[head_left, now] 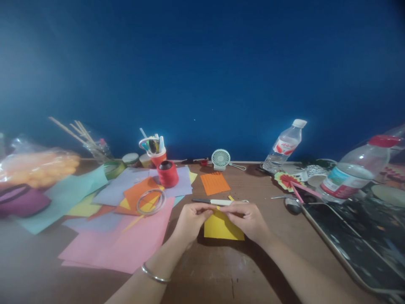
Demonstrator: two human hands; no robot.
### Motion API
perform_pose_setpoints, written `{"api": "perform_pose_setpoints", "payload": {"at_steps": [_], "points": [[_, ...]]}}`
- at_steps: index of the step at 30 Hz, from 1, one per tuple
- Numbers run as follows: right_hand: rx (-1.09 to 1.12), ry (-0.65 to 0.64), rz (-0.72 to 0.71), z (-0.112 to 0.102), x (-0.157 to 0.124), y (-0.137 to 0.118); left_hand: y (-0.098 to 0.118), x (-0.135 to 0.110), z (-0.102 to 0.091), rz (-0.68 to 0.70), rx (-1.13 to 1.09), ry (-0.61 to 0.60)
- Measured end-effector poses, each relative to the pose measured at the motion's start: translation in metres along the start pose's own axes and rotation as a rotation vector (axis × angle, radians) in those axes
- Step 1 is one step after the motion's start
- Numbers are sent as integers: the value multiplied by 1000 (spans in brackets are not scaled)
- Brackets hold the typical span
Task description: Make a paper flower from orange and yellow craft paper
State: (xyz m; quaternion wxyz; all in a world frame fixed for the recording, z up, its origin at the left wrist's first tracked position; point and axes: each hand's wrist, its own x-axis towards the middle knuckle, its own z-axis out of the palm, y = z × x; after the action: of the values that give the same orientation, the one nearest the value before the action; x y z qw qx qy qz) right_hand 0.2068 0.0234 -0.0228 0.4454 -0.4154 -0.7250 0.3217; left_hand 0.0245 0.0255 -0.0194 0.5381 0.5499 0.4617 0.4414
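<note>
A yellow sheet of paper (pixel 223 228) is held at its far edge between both hands, its near part hanging toward me. My left hand (pixel 194 217) pinches the left part of that edge, thumb below and fingers above. My right hand (pixel 248 217) pinches it on the right, close to the left fingertips. Just beyond the fingers lies a white-handled knife (pixel 220 202), partly hidden by the hands. A small yellow paper scrap (pixel 231 197) sits behind it. Farther back rests an orange sheet (pixel 215 183) with parallel creases.
Coloured papers (pixel 126 249) spread over the left, with a tape roll (pixel 151 202) and red thread spool (pixel 168 174) on top. A small fan (pixel 220 159) stands near the wall. On the right are a tilted water bottle (pixel 286 145), a larger bottle (pixel 354 171) and a dark tablet-like device (pixel 344 240).
</note>
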Motion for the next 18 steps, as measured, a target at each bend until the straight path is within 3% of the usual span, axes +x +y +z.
{"api": "perform_pose_setpoints", "payload": {"at_steps": [8, 12, 18], "points": [[-65, 4, -114, -1, -1, 0, -2, -1, 0, -121, -116, -6], [-143, -27, -205, -2, -1, -1, 2, -3, 1, -179, -217, -77], [-155, -40, -229, 0, -2, 0, 1, 0, 2, -50, 81, -4]]}}
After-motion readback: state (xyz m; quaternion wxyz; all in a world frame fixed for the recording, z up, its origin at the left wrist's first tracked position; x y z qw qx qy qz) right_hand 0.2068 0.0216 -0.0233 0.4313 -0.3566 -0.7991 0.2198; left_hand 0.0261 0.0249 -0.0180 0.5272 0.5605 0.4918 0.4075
